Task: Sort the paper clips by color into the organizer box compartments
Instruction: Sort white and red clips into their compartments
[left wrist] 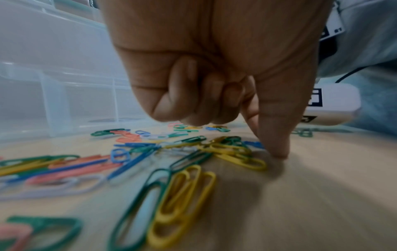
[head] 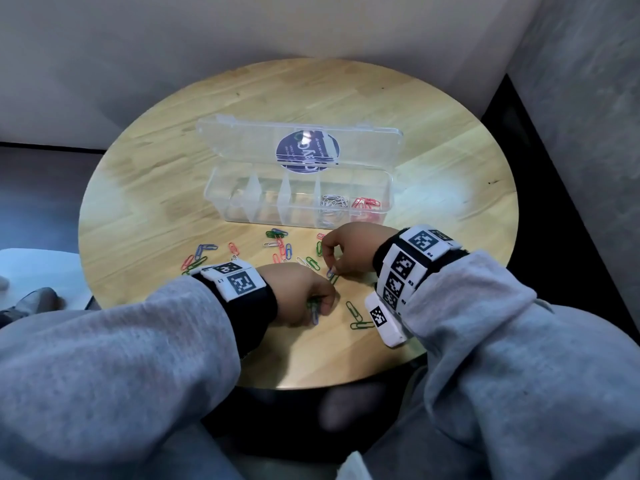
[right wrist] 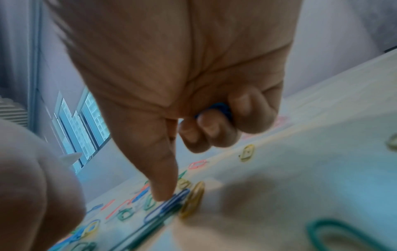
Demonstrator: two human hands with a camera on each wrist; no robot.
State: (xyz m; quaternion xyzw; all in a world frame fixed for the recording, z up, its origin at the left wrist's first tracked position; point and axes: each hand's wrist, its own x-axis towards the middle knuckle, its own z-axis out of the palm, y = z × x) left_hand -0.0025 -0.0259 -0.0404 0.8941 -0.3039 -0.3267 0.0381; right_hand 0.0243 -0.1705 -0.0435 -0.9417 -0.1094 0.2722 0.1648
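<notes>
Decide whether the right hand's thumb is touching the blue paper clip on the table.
Touching. The right wrist view shows the right hand with its thumb tip pressed onto the blue paper clip, no gap.

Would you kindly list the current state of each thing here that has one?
organizer box: lid open, standing on the table.
white clips: in the fourth compartment from the left.
red clips: in the rightmost compartment.
other three compartments: look empty.
left hand: fingers curled, fingertips at clips.
right hand: holding blue clips.
</notes>
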